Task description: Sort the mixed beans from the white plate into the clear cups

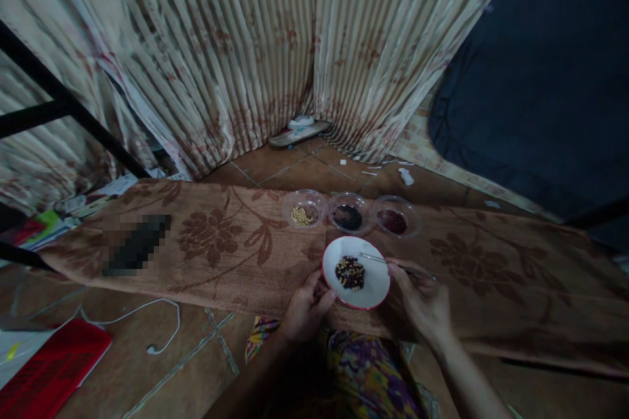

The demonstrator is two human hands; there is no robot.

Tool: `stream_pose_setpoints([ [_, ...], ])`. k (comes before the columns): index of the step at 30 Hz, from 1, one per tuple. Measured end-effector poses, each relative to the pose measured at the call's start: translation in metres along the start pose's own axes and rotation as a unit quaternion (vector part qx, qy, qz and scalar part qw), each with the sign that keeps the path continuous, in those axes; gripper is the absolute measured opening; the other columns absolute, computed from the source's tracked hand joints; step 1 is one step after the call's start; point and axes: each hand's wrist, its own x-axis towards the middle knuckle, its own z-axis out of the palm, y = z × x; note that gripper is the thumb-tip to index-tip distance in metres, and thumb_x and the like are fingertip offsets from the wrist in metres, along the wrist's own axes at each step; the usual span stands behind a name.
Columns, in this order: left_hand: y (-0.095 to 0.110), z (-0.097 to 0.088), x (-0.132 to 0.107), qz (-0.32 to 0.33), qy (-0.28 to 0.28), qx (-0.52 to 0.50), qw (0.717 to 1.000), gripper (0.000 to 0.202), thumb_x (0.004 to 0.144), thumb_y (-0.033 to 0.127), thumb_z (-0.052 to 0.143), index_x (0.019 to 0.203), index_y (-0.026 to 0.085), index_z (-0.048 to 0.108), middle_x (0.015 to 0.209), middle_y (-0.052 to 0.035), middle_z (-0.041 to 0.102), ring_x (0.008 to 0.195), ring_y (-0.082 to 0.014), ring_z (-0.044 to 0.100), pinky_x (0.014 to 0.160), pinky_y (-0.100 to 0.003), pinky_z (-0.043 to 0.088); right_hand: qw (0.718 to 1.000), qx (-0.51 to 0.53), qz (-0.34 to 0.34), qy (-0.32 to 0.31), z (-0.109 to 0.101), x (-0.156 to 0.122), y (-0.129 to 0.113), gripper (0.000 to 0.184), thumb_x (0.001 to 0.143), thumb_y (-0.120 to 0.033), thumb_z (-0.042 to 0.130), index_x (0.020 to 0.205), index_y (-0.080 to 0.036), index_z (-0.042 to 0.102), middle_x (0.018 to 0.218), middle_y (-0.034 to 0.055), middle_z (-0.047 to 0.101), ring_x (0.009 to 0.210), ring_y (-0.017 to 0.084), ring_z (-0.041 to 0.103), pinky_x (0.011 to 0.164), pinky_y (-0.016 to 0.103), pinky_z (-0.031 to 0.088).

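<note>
My left hand [309, 306] is closed on the near left edge of a white bowl with a red rim [377, 283], thumb on the rim. A mixed pile of dark and yellow beans [350, 273] lies in the bowl. In my right hand [421, 301] is a pair of slim metal tweezers [372, 256], their tips over the bowl's inside, right of the pile. Beyond the bowl stand three clear plastic bowls in a row: one with yellow beans [301, 215], one with black beans [348, 217], one with dark red beans [392, 222].
A brown flowered cloth [216, 275] covers the long, narrow table. A dark pixelated patch [137, 245] is on its left part. Behind are striped curtains [236, 46] and a skateboard [299, 134] on the tiled floor. A red bag [59, 360] and a white cable [142, 304] lie at lower left.
</note>
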Motion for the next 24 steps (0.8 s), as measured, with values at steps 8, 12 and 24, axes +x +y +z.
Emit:
stream_pose_setpoints([
  [8, -0.006, 0.005, 0.0, 0.035, -0.013, -0.082, 0.996, 0.043, 0.088, 0.032, 0.057, 0.127, 0.016, 0.051, 0.088, -0.0045, 0.064, 0.082, -0.0172, 0.059, 0.076, -0.027, 0.048, 0.982, 0.04, -0.169, -0.078, 0.078, 0.074, -0.069, 0.026, 0.084, -0.039, 0.057, 0.087, -0.019, 0.073, 0.09, 0.0065, 0.074, 0.082, 0.02, 0.069, 0.075, 0.03, 0.054],
  [12, -0.008, 0.007, 0.001, 0.053, -0.017, -0.1, 0.993, 0.044, 0.087, 0.032, 0.058, 0.127, 0.015, 0.051, 0.089, -0.0065, 0.066, 0.082, -0.0182, 0.061, 0.075, -0.027, 0.049, 0.972, 0.045, -0.2, -0.115, 0.11, 0.094, -0.072, 0.023, 0.084, -0.035, 0.058, 0.085, -0.019, 0.073, 0.09, 0.0069, 0.074, 0.086, 0.02, 0.068, 0.079, 0.031, 0.053],
  [24, -0.013, 0.003, 0.002, 0.029, -0.025, -0.036, 0.999, 0.044, 0.088, 0.034, 0.056, 0.128, 0.017, 0.05, 0.08, -0.0014, 0.059, 0.071, -0.0139, 0.054, 0.067, -0.023, 0.045, 0.995, 0.025, -0.081, 0.054, 0.021, 0.042, -0.045, 0.019, 0.076, -0.035, 0.066, 0.077, -0.017, 0.073, 0.085, 0.0082, 0.074, 0.082, 0.022, 0.069, 0.076, 0.035, 0.054],
])
